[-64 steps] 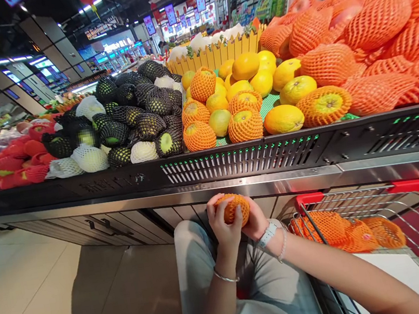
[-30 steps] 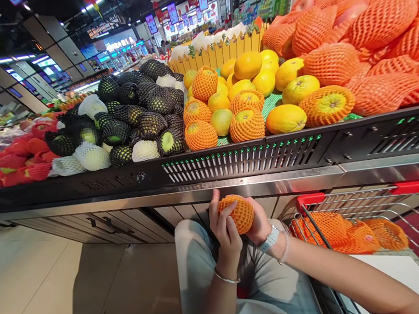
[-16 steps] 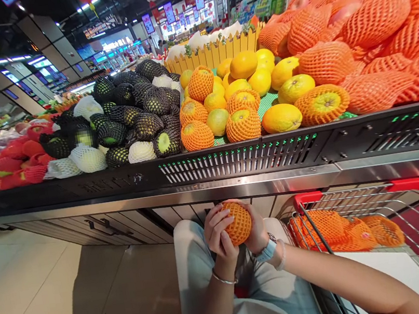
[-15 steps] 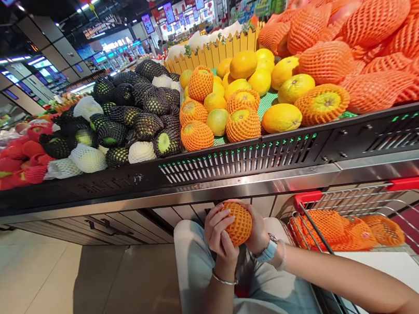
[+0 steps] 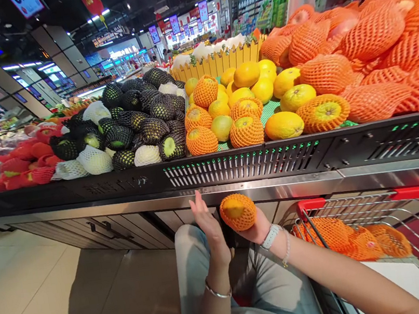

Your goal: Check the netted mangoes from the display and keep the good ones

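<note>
An orange fruit in an orange foam net (image 5: 238, 211) rests in my right hand (image 5: 255, 228), held up in front of the display counter, fingers cupped under it. My left hand (image 5: 208, 225) is just left of the fruit, fingers stretched out and apart, not touching it. A watch and a bead bracelet sit on my right wrist, a thin bangle on my left. On the shelf above lie more netted and bare oranges (image 5: 245, 130).
A shopping cart (image 5: 373, 200) with a red handle stands at the right, holding several netted fruits (image 5: 348, 244) and a white sheet. The steel-edged display counter (image 5: 234, 166) carries black-netted fruit (image 5: 141, 120), white-netted fruit, red fruit at left and large orange-netted fruit (image 5: 376, 58) at right. Tiled floor lies to the left.
My left hand has let go of the netted fruit and opened beside it. My right hand alone now holds the fruit, raised slightly. The view has tilted up a little.
</note>
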Action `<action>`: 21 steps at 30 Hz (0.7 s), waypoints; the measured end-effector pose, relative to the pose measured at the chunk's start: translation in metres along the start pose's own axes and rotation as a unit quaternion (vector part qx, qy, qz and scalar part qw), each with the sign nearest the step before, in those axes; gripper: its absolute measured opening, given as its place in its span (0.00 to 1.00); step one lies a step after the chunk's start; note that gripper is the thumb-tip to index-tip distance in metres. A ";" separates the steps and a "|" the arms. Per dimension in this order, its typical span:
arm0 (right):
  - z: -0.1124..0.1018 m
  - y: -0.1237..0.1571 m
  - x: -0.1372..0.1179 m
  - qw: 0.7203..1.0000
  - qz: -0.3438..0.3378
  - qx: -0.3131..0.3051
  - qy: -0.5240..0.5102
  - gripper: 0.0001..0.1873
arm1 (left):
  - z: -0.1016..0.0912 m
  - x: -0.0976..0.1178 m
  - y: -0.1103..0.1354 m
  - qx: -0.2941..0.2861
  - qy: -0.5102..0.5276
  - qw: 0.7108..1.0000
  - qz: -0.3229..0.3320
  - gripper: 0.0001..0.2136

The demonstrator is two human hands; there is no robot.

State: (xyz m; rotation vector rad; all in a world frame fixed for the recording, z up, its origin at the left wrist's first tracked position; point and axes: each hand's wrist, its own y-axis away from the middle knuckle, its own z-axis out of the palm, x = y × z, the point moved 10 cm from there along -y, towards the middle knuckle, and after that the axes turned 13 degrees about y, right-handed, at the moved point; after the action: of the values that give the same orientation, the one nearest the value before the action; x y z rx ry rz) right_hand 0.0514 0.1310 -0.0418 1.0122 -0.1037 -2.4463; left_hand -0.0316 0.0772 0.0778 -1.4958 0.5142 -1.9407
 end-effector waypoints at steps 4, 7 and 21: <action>-0.005 0.003 0.009 0.993 0.077 0.049 -0.077 0.15 | -0.011 -0.019 -0.001 -0.036 -0.043 0.986 -0.159 0.31; -0.007 0.000 0.004 0.995 0.058 0.049 -0.064 0.16 | -0.027 -0.069 0.018 -0.011 0.034 0.935 -0.353 0.36; 0.029 0.019 -0.074 0.906 -0.157 -0.056 0.390 0.24 | 0.045 -0.120 0.099 -0.104 0.370 0.700 -0.602 0.36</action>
State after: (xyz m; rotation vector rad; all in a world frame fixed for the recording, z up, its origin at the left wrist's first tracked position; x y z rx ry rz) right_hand 0.0842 0.1457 0.0318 1.9830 0.4943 -2.0703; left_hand 0.0544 0.0901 -0.0594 -1.1362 -0.0511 -3.6942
